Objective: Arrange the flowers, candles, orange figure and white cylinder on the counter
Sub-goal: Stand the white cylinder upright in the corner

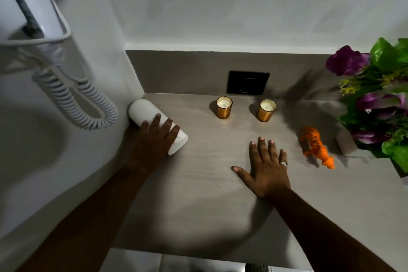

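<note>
Where the bench (198, 194) meets the left wall, lying on its side: white cylinder (144, 112), far end against the corner, near end pointing right and toward the viewer. Draped over its middle, left hand (154, 139), palm down, fingers loosely spread and curved across the top, touching but not closed around it. Above on the left wall, a hair dryer holder (33, 26) with a coiled cord (72, 99) hanging down.

Further right, at the far edge beneath a dark wall socket (247, 83), two gold candles: left candle (224, 108) and right candle (266, 110), upright, apart from each other. Nearer, pressed flat on bare bench, right hand (268, 170), fully open, fingers splayed, ring (284, 163) on one finger, holding nothing. Just right of it, not touching, orange figure (315, 146), a striped tiger standing upright. At the far right, beside the tiger, flowers (375, 99), purple blooms and green leaves in a pale pot (347, 146).
</note>
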